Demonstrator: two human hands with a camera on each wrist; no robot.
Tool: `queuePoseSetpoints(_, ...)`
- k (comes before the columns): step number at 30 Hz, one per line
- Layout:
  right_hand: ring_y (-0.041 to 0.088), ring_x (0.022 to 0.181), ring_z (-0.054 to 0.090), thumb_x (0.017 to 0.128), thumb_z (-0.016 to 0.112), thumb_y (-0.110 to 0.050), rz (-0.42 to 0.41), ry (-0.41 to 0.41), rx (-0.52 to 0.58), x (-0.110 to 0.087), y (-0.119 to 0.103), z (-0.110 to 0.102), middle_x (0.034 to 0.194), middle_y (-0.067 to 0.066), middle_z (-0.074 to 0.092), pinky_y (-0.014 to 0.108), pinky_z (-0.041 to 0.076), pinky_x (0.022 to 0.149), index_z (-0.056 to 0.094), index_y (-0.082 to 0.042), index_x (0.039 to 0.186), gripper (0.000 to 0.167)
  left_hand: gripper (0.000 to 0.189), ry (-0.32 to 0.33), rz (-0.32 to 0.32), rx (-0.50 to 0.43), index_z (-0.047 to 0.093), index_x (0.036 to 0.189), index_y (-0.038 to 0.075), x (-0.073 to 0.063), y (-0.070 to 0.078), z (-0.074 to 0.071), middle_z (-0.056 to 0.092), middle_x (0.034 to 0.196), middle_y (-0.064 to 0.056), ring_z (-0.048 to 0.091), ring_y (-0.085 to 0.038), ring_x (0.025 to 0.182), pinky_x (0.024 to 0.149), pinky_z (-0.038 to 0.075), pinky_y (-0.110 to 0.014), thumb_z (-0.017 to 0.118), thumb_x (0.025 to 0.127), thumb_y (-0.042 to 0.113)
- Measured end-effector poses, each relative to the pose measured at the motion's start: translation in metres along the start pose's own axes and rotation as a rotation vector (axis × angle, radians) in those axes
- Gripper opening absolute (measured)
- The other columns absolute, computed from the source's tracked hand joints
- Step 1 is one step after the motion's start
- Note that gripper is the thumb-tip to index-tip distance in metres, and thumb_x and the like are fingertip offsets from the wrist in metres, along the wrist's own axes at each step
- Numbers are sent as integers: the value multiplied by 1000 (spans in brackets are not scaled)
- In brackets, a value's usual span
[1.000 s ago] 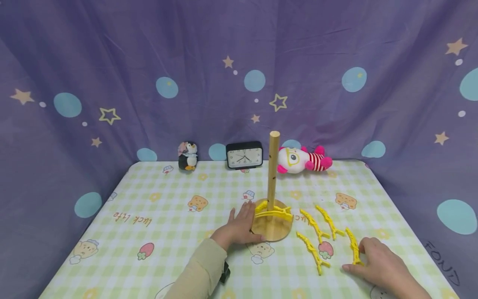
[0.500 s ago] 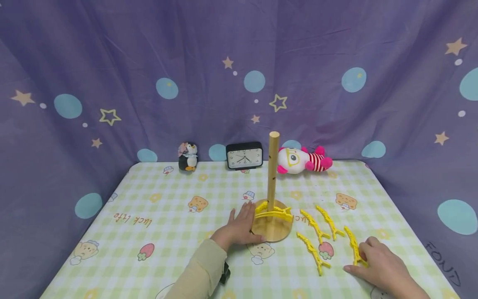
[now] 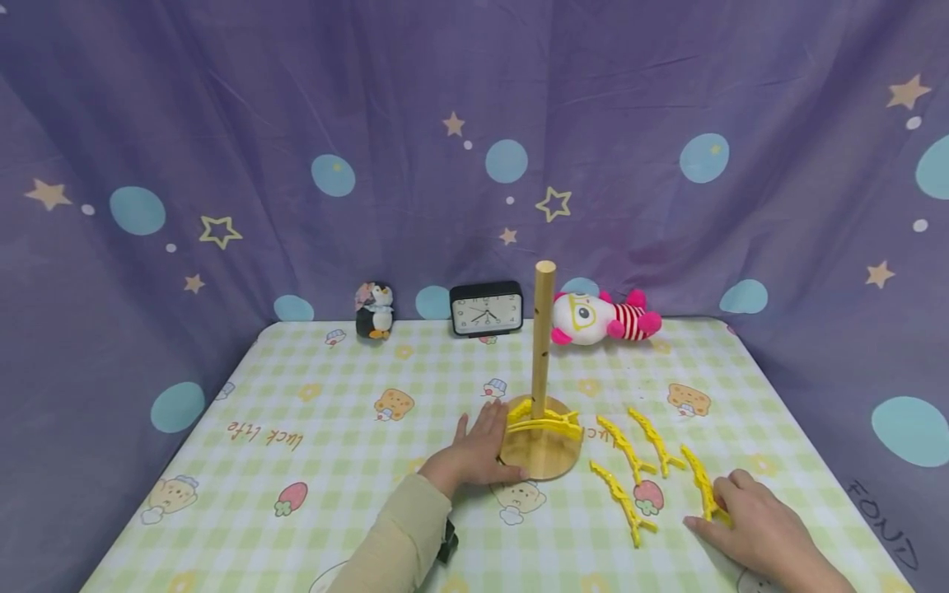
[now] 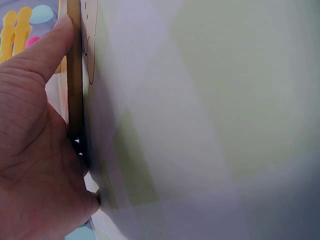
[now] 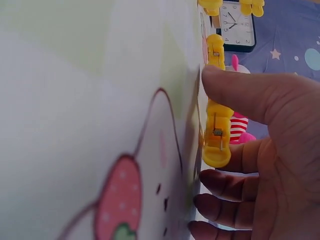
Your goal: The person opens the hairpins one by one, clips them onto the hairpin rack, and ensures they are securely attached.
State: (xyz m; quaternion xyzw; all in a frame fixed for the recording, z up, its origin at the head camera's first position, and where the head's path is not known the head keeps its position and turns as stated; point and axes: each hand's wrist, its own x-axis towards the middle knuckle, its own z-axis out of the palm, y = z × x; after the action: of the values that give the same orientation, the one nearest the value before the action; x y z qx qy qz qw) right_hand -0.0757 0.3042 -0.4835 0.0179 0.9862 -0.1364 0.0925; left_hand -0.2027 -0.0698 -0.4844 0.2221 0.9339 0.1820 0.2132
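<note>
My left hand grips the left rim of the round wooden base of a stand, thumb at the front edge. From the base rises an upright wooden post. Yellow curved clips lie across the base around the post's foot. On the right, my right hand pinches the near end of another yellow clip on the table. In the right wrist view, a small metal spring shows on this clip, between thumb and index finger. Three more clips lie between the stand and my right hand.
At the table's back stand a toy penguin and a black alarm clock. A pink and white plush toy lies behind the post. Checked cloth covers the table; a purple curtain hangs behind.
The clip at my right hand has shifted slightly away and to the left at its far end, tilting more. My left hand and the stand have stayed put.
</note>
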Motion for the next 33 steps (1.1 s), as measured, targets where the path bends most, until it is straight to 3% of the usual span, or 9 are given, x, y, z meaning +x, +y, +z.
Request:
queuePoseSetpoints(11, 18, 60, 41, 84, 71, -44, 70, 50, 80, 4, -2, -4, 69, 2, 43, 32, 32, 51, 54, -4, 91, 45, 112, 12, -3, 0, -1, 157, 10, 7, -6, 6, -9, 163, -6, -9, -20, 149, 116, -11, -51, 67, 83, 60)
queuePoseSetpoints(15, 17, 59, 49, 89, 67, -41, 84, 102, 122, 3, -1, -7, 73, 3, 56, 34, 38, 50, 50, 0, 99, 45, 112, 6, -4, 3, -1, 157, 11, 7, -6, 6, -9, 163, -6, -9, -19, 149, 116, -11, -51, 67, 83, 60)
queuePoseSetpoints(18, 23, 66, 61, 93, 64, -40, 59, 167, 152, 4, -2, -9, 83, 12, 65, 39, 46, 54, 47, 1, 104, 46, 112, 2, -5, 1, -1, 157, 11, 6, -5, 5, -9, 163, -6, -10, -19, 149, 116, -11, -51, 67, 83, 59)
queuePoseSetpoints(22, 26, 72, 65, 96, 61, -35, 23, 261, 208, 6, -6, -12, 95, 22, 66, 43, 50, 58, 45, 2, 113, 44, 111, 4, 1, -11, 0, 157, 10, 4, -3, 4, -8, 163, -7, -9, -19, 149, 116, -11, -51, 67, 83, 58)
queuePoseSetpoints(28, 27, 78, 65, 99, 59, -26, -98, 368, 269, 12, -24, -17, 110, 24, 63, 43, 52, 60, 46, 1, 134, 46, 111, 4, -1, -5, 1, 157, 9, -1, 1, 0, -7, 163, -7, -8, -20, 149, 116, -10, -51, 67, 84, 58)
queuePoseSetpoints(33, 28, 90, 64, 99, 58, -17, -245, 422, 283, 19, -47, -18, 124, 19, 60, 45, 53, 67, 50, -5, 134, 37, 110, -4, -6, -3, 1, 157, 9, -3, 3, -3, -6, 164, -8, -7, -20, 149, 116, -9, -50, 67, 84, 58)
